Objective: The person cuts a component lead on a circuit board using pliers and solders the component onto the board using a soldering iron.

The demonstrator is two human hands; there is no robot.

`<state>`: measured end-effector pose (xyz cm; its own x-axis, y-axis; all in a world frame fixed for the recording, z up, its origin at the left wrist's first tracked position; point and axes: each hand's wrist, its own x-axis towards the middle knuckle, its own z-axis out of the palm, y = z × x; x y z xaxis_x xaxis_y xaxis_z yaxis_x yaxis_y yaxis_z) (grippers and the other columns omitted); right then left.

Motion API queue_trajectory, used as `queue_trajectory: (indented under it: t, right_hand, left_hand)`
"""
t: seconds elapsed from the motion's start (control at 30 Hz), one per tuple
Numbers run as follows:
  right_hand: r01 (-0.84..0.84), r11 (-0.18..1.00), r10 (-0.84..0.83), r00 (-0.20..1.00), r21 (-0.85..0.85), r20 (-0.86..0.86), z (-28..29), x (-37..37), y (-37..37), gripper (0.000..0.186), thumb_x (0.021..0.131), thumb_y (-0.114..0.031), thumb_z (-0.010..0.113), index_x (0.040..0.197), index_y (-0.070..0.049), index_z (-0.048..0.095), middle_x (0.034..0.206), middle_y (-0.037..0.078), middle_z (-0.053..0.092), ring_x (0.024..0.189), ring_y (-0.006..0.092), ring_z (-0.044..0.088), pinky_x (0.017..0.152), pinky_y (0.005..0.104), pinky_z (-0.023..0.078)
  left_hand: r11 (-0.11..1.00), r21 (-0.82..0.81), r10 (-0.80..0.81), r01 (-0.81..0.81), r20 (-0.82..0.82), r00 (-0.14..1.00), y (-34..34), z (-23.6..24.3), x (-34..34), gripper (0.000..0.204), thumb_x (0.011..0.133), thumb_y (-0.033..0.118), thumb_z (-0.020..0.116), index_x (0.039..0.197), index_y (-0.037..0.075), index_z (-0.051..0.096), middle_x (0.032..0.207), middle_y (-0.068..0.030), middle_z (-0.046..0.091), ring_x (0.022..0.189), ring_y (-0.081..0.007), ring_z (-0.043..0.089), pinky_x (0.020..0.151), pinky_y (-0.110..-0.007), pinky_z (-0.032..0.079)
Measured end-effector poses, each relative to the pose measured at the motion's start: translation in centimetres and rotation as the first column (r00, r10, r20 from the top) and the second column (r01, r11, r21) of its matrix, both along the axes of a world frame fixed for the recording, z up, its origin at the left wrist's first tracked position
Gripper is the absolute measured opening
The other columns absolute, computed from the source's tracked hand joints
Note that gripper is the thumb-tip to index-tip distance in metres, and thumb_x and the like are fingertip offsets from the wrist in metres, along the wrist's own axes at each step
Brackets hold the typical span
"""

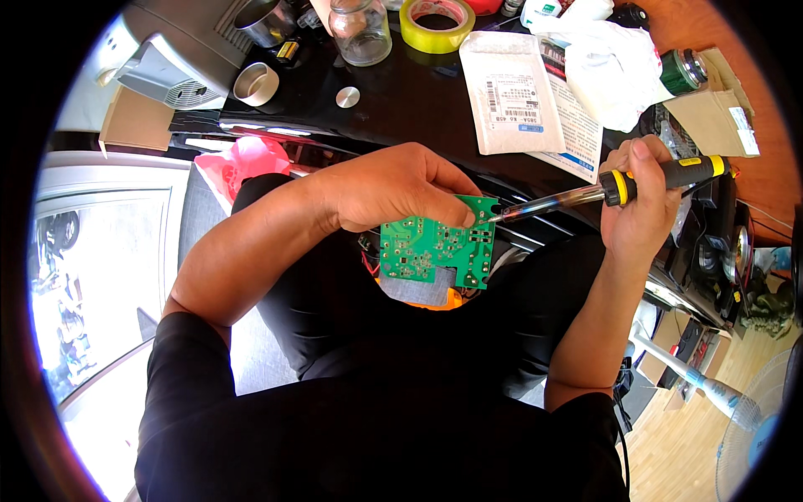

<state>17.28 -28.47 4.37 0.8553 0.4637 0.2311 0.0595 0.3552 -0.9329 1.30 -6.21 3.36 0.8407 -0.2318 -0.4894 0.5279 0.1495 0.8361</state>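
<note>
A green circuit board (418,243) is held above my lap, its face with solder joints and small parts turned up. My left hand (410,191) grips its far edge, the thumb pressed on the upper right part and the other fingers mostly hidden behind. In my right hand (640,197) is a soldering iron (577,198) with a black and yellow handle and a long metal shaft. Its tip reaches the board's upper right edge, close to my left thumb; whether it touches a joint is too small to tell. Below the board, an orange-edged thing (454,297) shows in part.
On the black desk (401,105) stand a glass jar (361,33), yellow tape roll (437,23), small metal cup (256,84) and white padded envelope (510,96). A white plastic bag (615,71) and cardboard box (715,109) lie at right. A pink bag (242,167) hangs left; a fan (757,418) stands lower right.
</note>
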Motion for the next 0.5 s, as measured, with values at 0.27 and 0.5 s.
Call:
queue_trajectory:
  t: [0.27, 0.5]
  right_hand:
    - [-0.011, 1.000, 0.011, 1.000, 0.008, 0.003, 0.00, 0.15, -0.17, 0.018, 0.090, -0.012, 0.068, 0.076, -0.004, 0.060, 0.069, 0.003, 0.057, 0.065, 0.0075, 0.050, 0.062, 0.0233, 0.038]
    - [0.049, 0.997, -0.047, 0.998, 0.057, -0.043, 0.30, 0.02, -0.04, 0.019, 0.090, -0.012, 0.068, 0.076, -0.004, 0.059, 0.070, 0.004, 0.057, 0.065, 0.0086, 0.051, 0.062, 0.0236, 0.039]
  left_hand:
    - [0.997, -0.067, 0.033, -0.036, -0.046, 0.998, 0.01, -0.03, 0.00, 0.044, 0.083, 0.017, 0.076, 0.119, -0.008, 0.067, 0.100, -0.0103, 0.073, 0.086, -0.0136, 0.068, 0.082, -0.027, 0.055]
    - [0.992, -0.110, 0.051, -0.057, -0.059, 0.997, 0.20, -0.30, 0.06, 0.046, 0.083, 0.016, 0.077, 0.120, -0.009, 0.066, 0.102, -0.0112, 0.073, 0.088, -0.0147, 0.069, 0.083, -0.027, 0.055]
